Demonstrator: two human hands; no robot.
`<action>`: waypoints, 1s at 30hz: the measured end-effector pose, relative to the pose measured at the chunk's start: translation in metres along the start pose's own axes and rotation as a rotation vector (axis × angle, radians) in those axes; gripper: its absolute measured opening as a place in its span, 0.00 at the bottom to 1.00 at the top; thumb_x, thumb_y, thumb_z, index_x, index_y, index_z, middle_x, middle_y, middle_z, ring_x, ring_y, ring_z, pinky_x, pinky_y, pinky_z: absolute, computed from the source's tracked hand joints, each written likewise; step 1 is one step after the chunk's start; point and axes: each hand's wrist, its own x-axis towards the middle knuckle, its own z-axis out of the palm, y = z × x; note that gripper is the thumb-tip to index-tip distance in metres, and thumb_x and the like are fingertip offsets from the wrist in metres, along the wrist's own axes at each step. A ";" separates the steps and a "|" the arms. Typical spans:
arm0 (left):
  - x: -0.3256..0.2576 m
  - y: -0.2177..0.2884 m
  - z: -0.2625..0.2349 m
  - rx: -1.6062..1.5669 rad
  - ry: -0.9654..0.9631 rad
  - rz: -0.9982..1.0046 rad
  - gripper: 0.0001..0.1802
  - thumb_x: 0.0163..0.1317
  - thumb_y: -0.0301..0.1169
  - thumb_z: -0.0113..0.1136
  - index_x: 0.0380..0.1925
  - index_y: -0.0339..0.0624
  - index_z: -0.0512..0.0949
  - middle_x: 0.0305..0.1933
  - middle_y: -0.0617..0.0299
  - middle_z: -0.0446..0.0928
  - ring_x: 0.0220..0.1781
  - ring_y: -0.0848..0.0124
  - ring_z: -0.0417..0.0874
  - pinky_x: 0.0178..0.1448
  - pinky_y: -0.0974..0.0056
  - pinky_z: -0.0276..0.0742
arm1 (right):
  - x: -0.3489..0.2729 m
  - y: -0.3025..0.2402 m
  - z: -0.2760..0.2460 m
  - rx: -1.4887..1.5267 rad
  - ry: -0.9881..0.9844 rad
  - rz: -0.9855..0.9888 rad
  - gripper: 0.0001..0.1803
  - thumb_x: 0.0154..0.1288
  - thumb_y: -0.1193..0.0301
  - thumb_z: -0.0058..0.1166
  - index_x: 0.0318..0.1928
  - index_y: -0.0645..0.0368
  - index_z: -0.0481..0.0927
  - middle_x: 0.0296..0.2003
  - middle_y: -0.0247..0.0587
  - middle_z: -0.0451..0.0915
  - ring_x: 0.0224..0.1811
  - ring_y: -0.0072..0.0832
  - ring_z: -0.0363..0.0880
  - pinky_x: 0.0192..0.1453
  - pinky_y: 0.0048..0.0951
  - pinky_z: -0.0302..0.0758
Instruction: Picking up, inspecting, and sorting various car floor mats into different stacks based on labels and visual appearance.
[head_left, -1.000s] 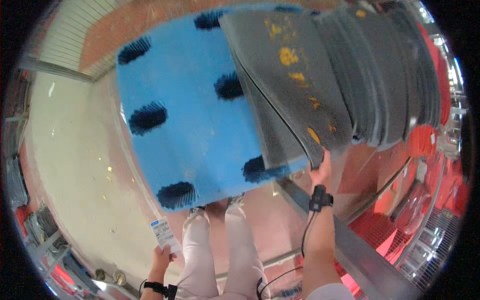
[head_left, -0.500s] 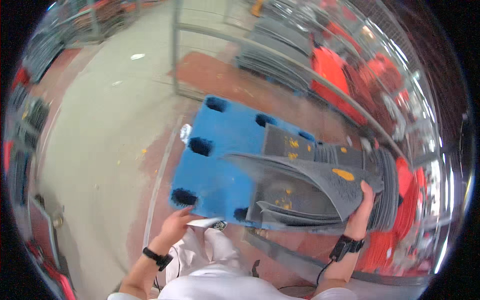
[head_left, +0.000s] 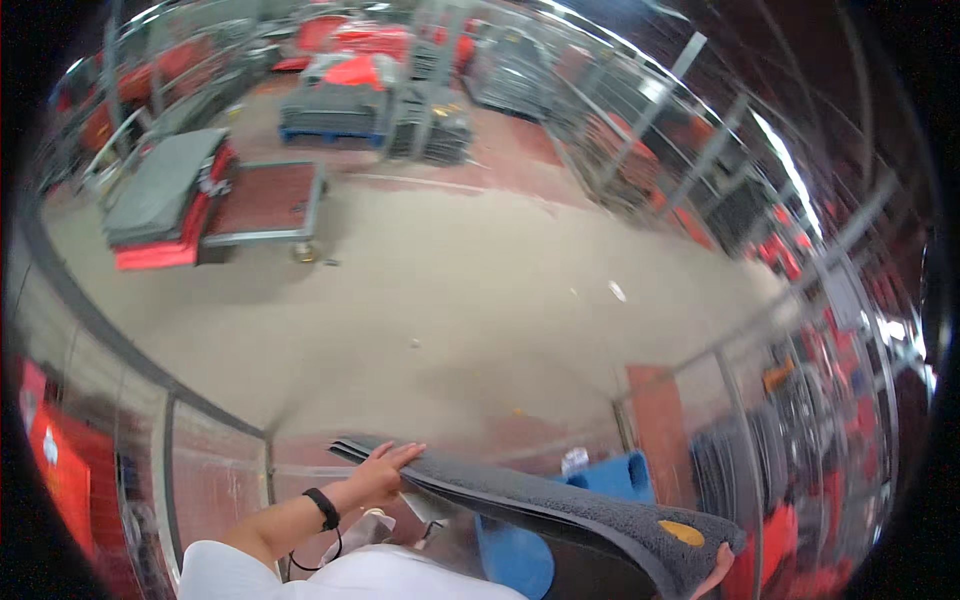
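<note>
A long dark grey mat with an orange patch near its far end stretches across the lower part of the view, raised above a blue pallet and the pale floor. The left hand lies flat on the mat's left end, fingers stretched out rather than curled in a grip. The right hand holds the mat's right end from beneath at the lower edge, its grip closed on it.

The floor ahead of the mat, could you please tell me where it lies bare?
The wide concrete floor between the flat cart and the metal racks is bare. The far end, around the stacked grey mats, is crowded.
</note>
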 end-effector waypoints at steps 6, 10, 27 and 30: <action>-0.005 -0.109 -0.033 -0.280 0.526 -0.585 0.22 0.47 0.26 0.56 0.46 0.45 0.69 0.38 0.48 0.73 0.41 0.50 0.73 0.42 0.57 0.71 | 0.047 0.053 0.149 0.113 -0.372 0.129 0.20 0.56 0.59 0.46 0.40 0.66 0.74 0.41 0.47 0.75 0.45 0.32 0.72 0.49 0.34 0.68; -0.009 -0.187 -0.087 -0.292 0.759 -0.689 0.21 0.49 0.24 0.55 0.46 0.44 0.69 0.38 0.50 0.74 0.40 0.55 0.75 0.42 0.59 0.72 | 0.079 0.113 0.271 0.199 -0.568 0.221 0.20 0.57 0.60 0.46 0.37 0.68 0.76 0.39 0.49 0.76 0.44 0.33 0.73 0.48 0.34 0.68; -0.193 -0.361 -0.289 0.007 0.979 -1.346 0.11 0.43 0.29 0.61 0.30 0.43 0.78 0.40 0.60 0.76 0.37 0.59 0.77 0.39 0.62 0.73 | -0.008 0.295 0.805 0.049 -1.141 0.553 0.24 0.57 0.52 0.44 0.45 0.58 0.69 0.41 0.40 0.73 0.42 0.31 0.72 0.48 0.32 0.69; -0.253 -0.420 -0.317 0.081 0.893 -1.519 0.08 0.40 0.28 0.62 0.25 0.43 0.80 0.43 0.63 0.76 0.38 0.62 0.77 0.40 0.64 0.74 | -0.046 0.345 0.890 0.114 -1.206 0.405 0.24 0.58 0.51 0.43 0.44 0.58 0.69 0.41 0.40 0.73 0.42 0.30 0.71 0.48 0.31 0.68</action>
